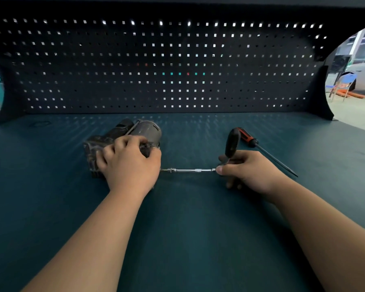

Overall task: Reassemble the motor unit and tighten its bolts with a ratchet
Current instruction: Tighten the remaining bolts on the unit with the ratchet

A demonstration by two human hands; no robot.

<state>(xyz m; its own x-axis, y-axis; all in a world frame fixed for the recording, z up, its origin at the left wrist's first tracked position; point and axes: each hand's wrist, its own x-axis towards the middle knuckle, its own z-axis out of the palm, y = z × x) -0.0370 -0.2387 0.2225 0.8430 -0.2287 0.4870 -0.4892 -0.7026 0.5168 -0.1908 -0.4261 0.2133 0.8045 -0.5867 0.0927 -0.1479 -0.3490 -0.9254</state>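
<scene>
A grey, grimy motor unit [135,131] lies on the dark teal bench [188,218], left of centre. My left hand [131,163] presses down on its near end and covers it. A ratchet with a black handle [231,144] stands upright in my right hand [247,169], which grips it at the head. From there a long chrome extension bar [190,170] runs level to the left and meets the motor right at my left hand. The bolt it reaches is hidden.
A screwdriver [261,147] with a black and orange handle lies just behind my right hand, its tip pointing right and toward me. A black pegboard [167,66] walls off the back of the bench. A workshop floor shows at far right.
</scene>
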